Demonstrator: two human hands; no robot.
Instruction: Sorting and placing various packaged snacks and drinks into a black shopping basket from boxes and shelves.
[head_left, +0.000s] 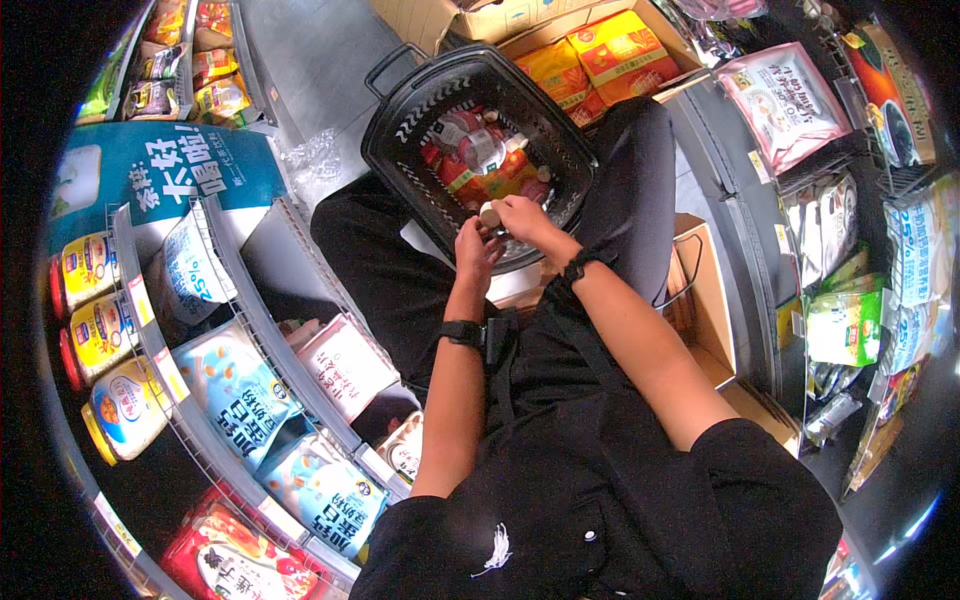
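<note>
A black plastic shopping basket (577, 154) rests tilted between my legs, its folding handle at the far left corner. Inside lie red and orange packets (491, 176) with clear wrapping, and several small pale round pieces (517, 142) are scattered over them. Above the basket's near end, my right hand (529, 219) pinches a small pale round piece (490, 216) between its fingertips. My left hand (474, 247) is bent close against the same piece from the left. Whether its fingertips grip it is too small to tell.
Shelves on the left carry jars (94, 266) and blue pouches (236, 390). An open cardboard box (420, 22) of orange packets (622, 56) stands beyond the basket. Right-hand shelves hold a pink bag (784, 105). Another carton (709, 300) sits beside my right leg. Clear plastic wrap (319, 161) lies on the floor.
</note>
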